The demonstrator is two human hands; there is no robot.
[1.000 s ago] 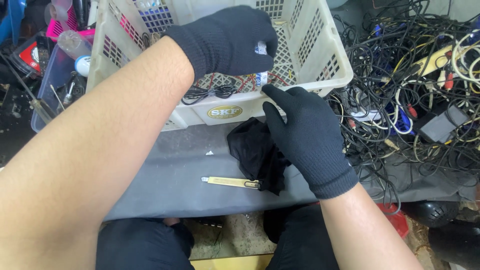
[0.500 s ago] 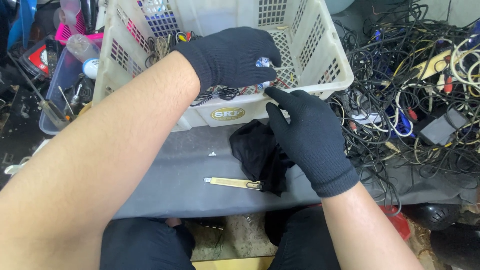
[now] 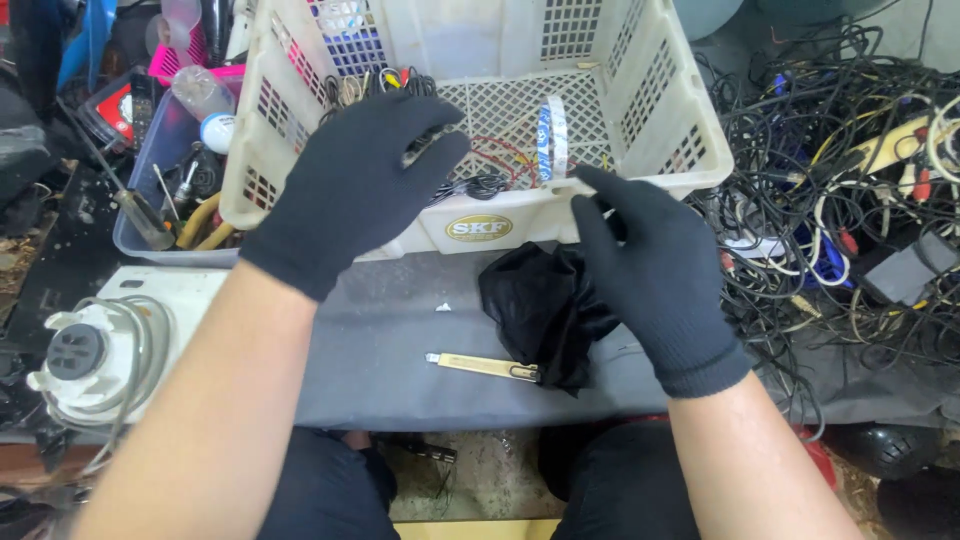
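Observation:
My left hand (image 3: 355, 190), in a black glove, hovers over the near left part of a white plastic basket (image 3: 640, 180), fingers loosely curled with nothing clearly in them. A blue and white tape roll (image 3: 551, 140) stands on edge inside the basket, apart from both hands. My gloved right hand (image 3: 650, 275) is at the basket's front rim, fingertips touching it, holding nothing. A crumpled black cloth (image 3: 535, 310) lies on the grey mat (image 3: 380, 340) just left of my right hand. A flat brass-coloured metal strip (image 3: 485, 366) lies beside the cloth.
A dense tangle of cables and plugs (image 3: 850, 200) fills the right side. A clear bin of hand tools (image 3: 160, 215) stands left of the basket. A white round device with a cord (image 3: 90, 360) sits at the near left. Small wires lie in the basket.
My left hand let go of the tape roll, which now stands in the basket, and moved left. My right hand stayed at the basket's front rim.

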